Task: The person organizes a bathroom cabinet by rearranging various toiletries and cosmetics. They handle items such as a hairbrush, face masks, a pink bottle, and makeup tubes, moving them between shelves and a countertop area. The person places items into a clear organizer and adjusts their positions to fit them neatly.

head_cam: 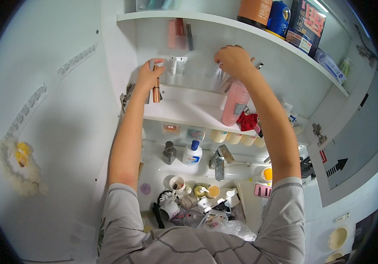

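Note:
My left hand point(149, 76) is at the left of the open wall cabinet, its thumb and fingers around a copper-coloured cosmetic tube point(156, 89). Darker tubes show partly behind that hand. Just to its right, a white squeeze tube point(178, 66) stands in a see-through holder on the back wall. My right hand point(233, 61) is bent down over another see-through holder point(220, 77) with slim sticks or brushes in it; its fingertips are hidden. Below the right wrist, a pink bottle point(235, 104) stands on the lower shelf beside a red scrunchie point(247, 121).
An upper shelf point(208, 16) carries an orange container point(254, 13), a blue bottle point(278, 18) and a dark box point(306, 26). Open doors point(67, 109) flank me. Below are a faucet point(220, 161), a white pump bottle point(192, 153) and a sink crowded with cups point(177, 184).

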A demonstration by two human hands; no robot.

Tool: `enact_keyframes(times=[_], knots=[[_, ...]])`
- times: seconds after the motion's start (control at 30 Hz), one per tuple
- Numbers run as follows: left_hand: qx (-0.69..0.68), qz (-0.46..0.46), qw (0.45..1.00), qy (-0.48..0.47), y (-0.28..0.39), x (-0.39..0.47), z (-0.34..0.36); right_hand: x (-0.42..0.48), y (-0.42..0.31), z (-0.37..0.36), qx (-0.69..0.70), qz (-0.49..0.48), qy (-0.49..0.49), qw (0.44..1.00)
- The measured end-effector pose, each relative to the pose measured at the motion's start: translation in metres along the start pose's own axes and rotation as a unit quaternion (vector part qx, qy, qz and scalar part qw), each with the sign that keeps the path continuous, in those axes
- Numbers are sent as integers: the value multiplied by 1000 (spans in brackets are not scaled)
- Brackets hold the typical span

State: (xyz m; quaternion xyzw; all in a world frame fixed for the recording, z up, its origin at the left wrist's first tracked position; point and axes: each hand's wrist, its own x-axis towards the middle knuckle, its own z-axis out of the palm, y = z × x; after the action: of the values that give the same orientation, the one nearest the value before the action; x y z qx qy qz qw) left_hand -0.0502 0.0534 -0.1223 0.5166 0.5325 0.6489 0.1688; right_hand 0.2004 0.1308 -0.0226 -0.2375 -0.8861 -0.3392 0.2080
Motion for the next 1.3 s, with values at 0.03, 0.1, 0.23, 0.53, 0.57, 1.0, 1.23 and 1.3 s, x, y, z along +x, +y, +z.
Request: enact_keyframes(times=[0.03, 0.1, 0.23, 0.53, 0.57, 1.0, 1.23, 1.3], knots=[[-4, 6, 1000, 1, -1, 0, -1, 1, -1, -1, 15, 17, -9, 1000], [5, 17, 1000, 8, -2, 0, -1, 5, -6, -5, 46, 51, -27, 997], [-16, 12, 1000, 1, 1, -1, 0, 2, -2, 0, 86, 58, 11, 995], [30, 13, 999, 1, 6, 0, 2, -1, -12, -29, 69, 74, 96, 990], [35, 14, 999, 3, 5, 2, 1, 2, -18, -37, 69, 64, 107, 990], [33, -2, 999, 0, 11, -1, -1, 16, -52, 4, 30, -21, 137, 990], [100, 86, 990, 40, 16, 18, -3, 22, -44, -1, 153, 76, 203, 964], [103, 125, 984, 73, 33, 26, 5, 31, -44, -3, 166, 96, 186, 964]])
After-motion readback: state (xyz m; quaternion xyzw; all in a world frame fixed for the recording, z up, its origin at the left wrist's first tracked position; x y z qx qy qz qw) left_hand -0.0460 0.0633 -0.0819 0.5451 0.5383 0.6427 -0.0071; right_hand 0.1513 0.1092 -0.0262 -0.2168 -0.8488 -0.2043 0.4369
